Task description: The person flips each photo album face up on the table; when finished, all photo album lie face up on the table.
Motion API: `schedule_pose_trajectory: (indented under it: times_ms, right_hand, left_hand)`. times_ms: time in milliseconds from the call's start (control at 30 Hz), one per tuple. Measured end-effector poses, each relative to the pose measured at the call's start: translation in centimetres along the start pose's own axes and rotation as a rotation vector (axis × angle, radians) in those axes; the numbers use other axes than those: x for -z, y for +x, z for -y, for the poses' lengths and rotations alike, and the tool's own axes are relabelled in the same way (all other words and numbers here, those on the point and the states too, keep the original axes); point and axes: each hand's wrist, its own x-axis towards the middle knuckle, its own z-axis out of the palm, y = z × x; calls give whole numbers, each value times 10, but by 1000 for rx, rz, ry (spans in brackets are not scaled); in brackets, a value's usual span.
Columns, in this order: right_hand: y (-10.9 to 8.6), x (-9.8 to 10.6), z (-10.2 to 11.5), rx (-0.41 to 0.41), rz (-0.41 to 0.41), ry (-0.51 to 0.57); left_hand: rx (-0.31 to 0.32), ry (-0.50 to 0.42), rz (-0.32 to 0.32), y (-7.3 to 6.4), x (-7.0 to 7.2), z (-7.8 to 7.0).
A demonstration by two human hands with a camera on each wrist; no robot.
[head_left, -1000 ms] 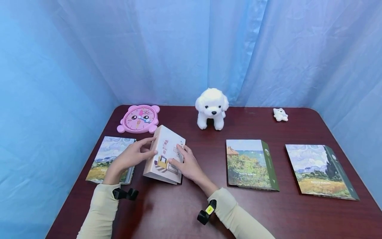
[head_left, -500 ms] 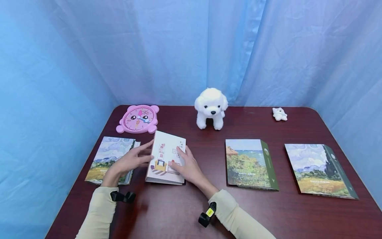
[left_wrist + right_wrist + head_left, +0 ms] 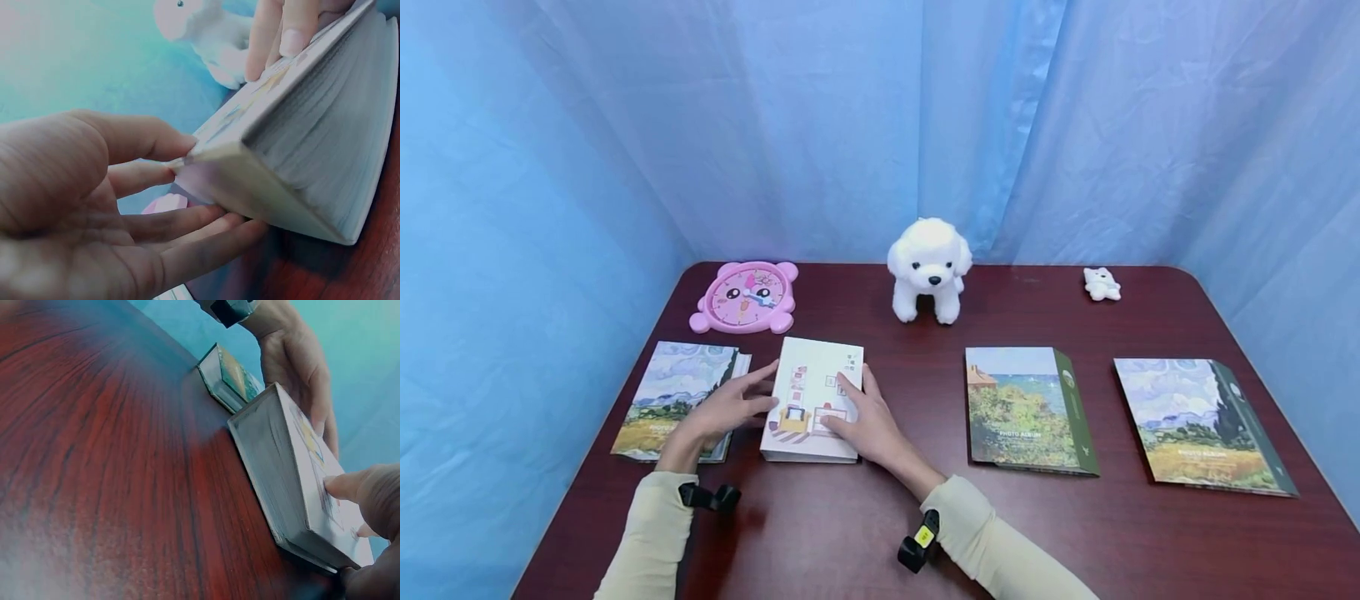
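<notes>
A thick white photo album (image 3: 816, 379) with a printed yellow armchair lies at the centre left of the table in the head view. Along its spine, my left hand (image 3: 730, 408) touches it with nearly straight fingers; the left wrist view shows the thumb (image 3: 156, 137) at the cover's upper edge and fingertips low on the spine. My right hand (image 3: 872, 421) holds the opposite side, with fingers on the cover (image 3: 334, 506) and another digit by the lower edge. Beneath the left wrist lies a landscape-covered photo album (image 3: 666, 396), partly hidden.
Further right lie a green-spined photo album (image 3: 1026, 408) and another landscape album (image 3: 1198, 425). At the back stand a pink clock (image 3: 745, 296), a white plush dog (image 3: 931, 271) and a small white bear figure (image 3: 1102, 284). Blue curtains (image 3: 820, 125) surround the table (image 3: 820, 533).
The white album has come down from a tilted pose to lie nearly flat, and has turned straighter. Both hands have lowered with it, the left shifting slightly left.
</notes>
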Motion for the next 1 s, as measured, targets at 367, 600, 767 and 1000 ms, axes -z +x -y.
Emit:
schedule_pose_trajectory:
  times_ms: [367, 600, 767, 1000]
  right_hand:
    - [-1, -3, 2, 24, 39, -47]
    - [-2, -5, 1, 75, 38, -79]
    - [-3, -7, 0, 80, 38, -90]
    - [-3, -8, 0, 78, 31, -96]
  left_hand:
    - [14, 18, 3, -2, 8, 4]
    - [27, 32, -9, -3, 12, 7]
    - [24, 20, -9, -4, 13, 7]
    - [20, 43, -13, -3, 14, 9]
